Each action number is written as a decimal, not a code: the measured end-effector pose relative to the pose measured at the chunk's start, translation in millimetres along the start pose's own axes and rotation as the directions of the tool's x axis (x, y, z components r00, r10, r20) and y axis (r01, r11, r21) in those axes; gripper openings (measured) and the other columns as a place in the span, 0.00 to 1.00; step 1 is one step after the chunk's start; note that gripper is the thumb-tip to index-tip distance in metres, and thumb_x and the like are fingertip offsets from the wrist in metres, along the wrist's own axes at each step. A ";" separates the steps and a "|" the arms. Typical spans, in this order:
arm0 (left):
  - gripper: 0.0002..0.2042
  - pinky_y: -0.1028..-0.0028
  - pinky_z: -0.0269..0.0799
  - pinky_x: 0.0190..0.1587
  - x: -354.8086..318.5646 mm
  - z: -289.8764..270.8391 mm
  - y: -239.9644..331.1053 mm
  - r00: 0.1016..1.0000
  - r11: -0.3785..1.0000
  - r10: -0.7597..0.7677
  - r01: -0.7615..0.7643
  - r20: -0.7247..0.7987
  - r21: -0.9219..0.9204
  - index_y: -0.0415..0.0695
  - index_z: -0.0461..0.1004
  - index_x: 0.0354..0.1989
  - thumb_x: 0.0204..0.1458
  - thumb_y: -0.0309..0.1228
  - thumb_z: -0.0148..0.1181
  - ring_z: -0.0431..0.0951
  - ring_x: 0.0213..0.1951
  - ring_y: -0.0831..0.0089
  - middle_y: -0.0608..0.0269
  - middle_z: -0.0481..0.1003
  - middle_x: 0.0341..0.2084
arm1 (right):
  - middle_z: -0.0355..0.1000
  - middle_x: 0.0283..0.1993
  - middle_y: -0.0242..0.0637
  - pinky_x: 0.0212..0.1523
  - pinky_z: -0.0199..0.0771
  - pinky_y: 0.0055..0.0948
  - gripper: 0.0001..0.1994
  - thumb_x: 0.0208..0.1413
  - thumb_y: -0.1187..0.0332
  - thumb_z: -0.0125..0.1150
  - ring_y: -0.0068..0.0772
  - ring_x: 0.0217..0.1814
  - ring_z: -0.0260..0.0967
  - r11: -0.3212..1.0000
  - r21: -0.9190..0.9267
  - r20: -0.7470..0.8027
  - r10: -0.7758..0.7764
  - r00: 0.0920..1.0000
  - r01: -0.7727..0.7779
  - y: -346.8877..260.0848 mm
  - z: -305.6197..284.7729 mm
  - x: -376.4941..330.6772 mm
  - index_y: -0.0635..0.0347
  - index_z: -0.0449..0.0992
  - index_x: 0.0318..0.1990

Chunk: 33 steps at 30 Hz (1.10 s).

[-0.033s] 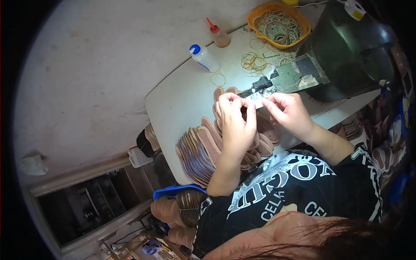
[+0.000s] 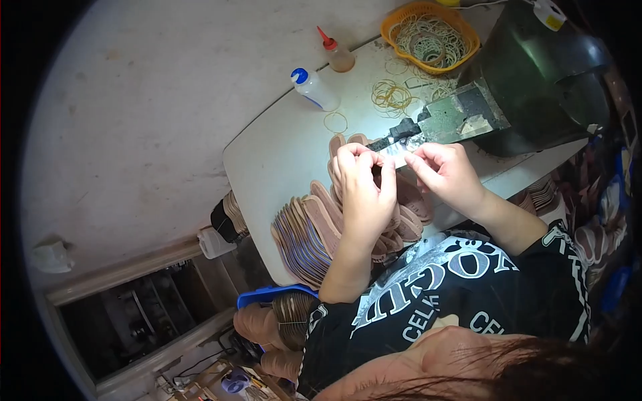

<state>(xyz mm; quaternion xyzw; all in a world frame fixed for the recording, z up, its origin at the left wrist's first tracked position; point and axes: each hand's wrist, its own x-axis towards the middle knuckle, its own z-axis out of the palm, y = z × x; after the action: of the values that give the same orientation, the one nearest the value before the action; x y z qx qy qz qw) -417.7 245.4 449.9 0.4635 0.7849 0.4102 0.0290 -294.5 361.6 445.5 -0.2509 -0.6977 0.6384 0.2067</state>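
My left hand (image 2: 364,180) is closed, with thumb and fingers pinched together in the bright light at the end of a dark green machine's arm (image 2: 445,123). Opposite it, my right hand (image 2: 447,175) also pinches, its thumb and forefinger nearly meeting the left fingertips. Whatever lies between the fingers is too small and glaring to make out. Tan, sole-shaped insoles (image 2: 324,212) lie loosely below and around my left hand. Beside them, a row of insoles (image 2: 297,237) stands packed on edge, and part of the loose pile is hidden behind my left wrist.
On the white table (image 2: 257,170) stand a blue-capped white bottle (image 2: 317,91) and a red-tipped squeeze bottle (image 2: 341,59). A yellow basket (image 2: 393,41) holds many pale rubber bands. More loose bands (image 2: 391,98) lie nearby. Below the table, a blue bin (image 2: 251,296) stands by bundled insoles.
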 end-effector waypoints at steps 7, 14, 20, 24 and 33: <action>0.07 0.64 0.62 0.49 6.7 -3.0 2.4 0.997 1.000 -0.025 0.025 0.075 0.000 0.37 0.68 0.30 0.49 0.25 0.61 0.65 0.44 0.57 0.52 0.64 0.37 | 0.69 0.17 0.31 0.19 0.59 0.21 0.08 0.58 0.72 0.58 0.13 0.18 0.60 0.999 0.006 -0.039 0.052 0.998 -0.052 -2.6 2.5 1.8 0.70 0.76 0.30; 0.08 0.64 0.61 0.50 10.6 -1.5 1.7 0.996 0.999 -0.030 0.028 0.084 0.021 0.38 0.68 0.28 0.47 0.25 0.61 0.65 0.43 0.56 0.52 0.65 0.36 | 0.69 0.16 0.34 0.18 0.60 0.23 0.09 0.57 0.73 0.58 0.15 0.17 0.62 0.995 -0.024 -0.067 0.091 0.994 -0.092 -6.7 5.4 3.4 0.69 0.75 0.26; 0.08 0.62 0.60 0.49 13.1 -1.8 4.0 0.996 0.998 -0.050 0.046 0.079 0.052 0.40 0.68 0.26 0.45 0.27 0.62 0.66 0.43 0.56 0.54 0.66 0.35 | 0.69 0.16 0.36 0.18 0.62 0.23 0.10 0.57 0.73 0.58 0.17 0.16 0.64 0.996 -0.053 -0.093 0.072 0.993 -0.077 -8.0 7.7 4.0 0.69 0.74 0.25; 0.11 0.61 0.59 0.49 13.9 -8.9 1.2 0.988 0.994 -0.107 0.104 0.116 0.032 0.41 0.67 0.25 0.45 0.30 0.64 0.67 0.42 0.57 0.55 0.66 0.33 | 0.68 0.15 0.36 0.17 0.61 0.24 0.11 0.57 0.73 0.58 0.17 0.16 0.63 0.994 -0.087 -0.098 0.064 0.993 -0.073 -6.5 6.3 3.3 0.69 0.73 0.24; 0.11 0.64 0.62 0.48 9.6 -8.8 -11.4 0.969 0.934 -0.225 0.245 0.104 -0.260 0.41 0.66 0.26 0.45 0.25 0.66 0.67 0.42 0.59 0.56 0.67 0.35 | 0.66 0.13 0.37 0.18 0.60 0.25 0.12 0.56 0.72 0.59 0.19 0.15 0.61 0.977 -0.190 -0.114 0.078 0.990 -0.098 -14.2 4.4 2.4 0.68 0.73 0.22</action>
<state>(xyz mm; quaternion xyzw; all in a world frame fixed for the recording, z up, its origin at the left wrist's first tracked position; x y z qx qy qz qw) -434.9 244.5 451.2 0.3725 0.7696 0.4902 0.1696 -300.3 358.9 459.1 -0.3341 -0.7330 0.5614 0.1894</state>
